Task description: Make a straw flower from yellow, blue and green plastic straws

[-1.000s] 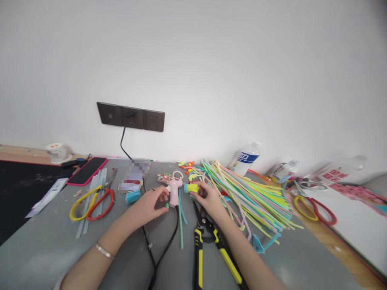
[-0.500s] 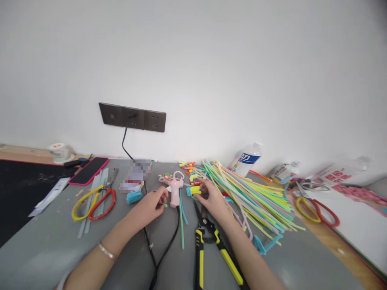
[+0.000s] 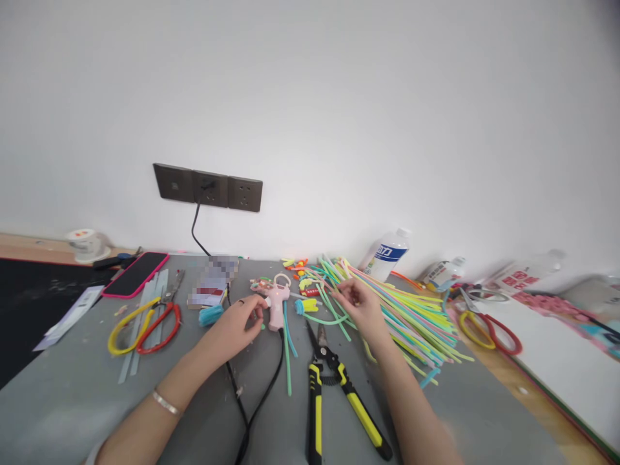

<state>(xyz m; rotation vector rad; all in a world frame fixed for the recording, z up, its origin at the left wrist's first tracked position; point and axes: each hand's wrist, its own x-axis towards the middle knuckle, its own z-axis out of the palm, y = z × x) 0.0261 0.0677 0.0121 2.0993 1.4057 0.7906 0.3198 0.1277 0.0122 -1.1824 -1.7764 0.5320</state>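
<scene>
My left hand (image 3: 245, 321) is closed, its fingers curled beside a pink hot glue gun (image 3: 278, 303). A bit of green shows by its fingertips; what it holds, if anything, is unclear. At the near side of a pile of coloured pipe cleaners (image 3: 416, 310), my right hand (image 3: 362, 309) pinches what looks like a pale green pipe cleaner (image 3: 334, 318). Between the hands lies a small yellow and blue pipe-cleaner bundle (image 3: 307, 306). Black and yellow pruning shears (image 3: 328, 355) lie spread below it. A blue pipe-cleaner bundle (image 3: 211, 315) sits left of my left hand.
Red and yellow scissors (image 3: 145, 326), flat clear glue sticks (image 3: 140, 342) and a phone (image 3: 137, 274) lie left. A black cable (image 3: 264, 403) runs toward the front. A white bottle (image 3: 387, 255) stands behind the pile; more scissors (image 3: 489, 330) are at right.
My right hand has let go of the yellow and blue bundle and moved right to the pile, where green pipe cleaners have shifted. My left hand stays by the glue gun. The view has shifted slightly.
</scene>
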